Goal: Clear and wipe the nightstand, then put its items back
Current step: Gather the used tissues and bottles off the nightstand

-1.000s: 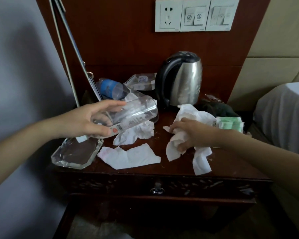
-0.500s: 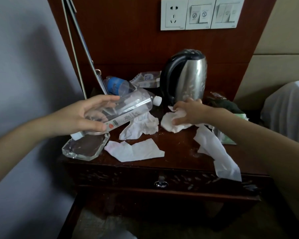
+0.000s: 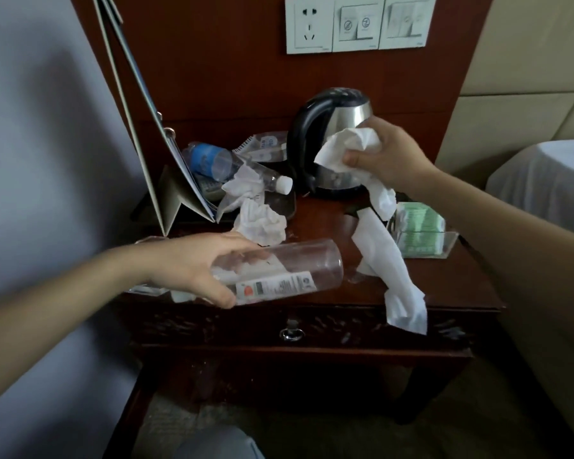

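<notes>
the kettle (image 3: 332,140) stands at the back of the worktop (image 3: 328,220). left of it lies a capped bottle (image 3: 246,170), and a folder (image 3: 153,144) further left. a tissue wad (image 3: 345,149) is just before the kettle. nearer the front, a tissue strip (image 3: 388,260) hangs over the edge, with a box (image 3: 418,230) to its right and a second bottle (image 3: 285,273) front-left.

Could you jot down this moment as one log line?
left hand: holds plastic bottle | right hand: grips tissues | kettle: on nightstand | stage: clearing
</notes>
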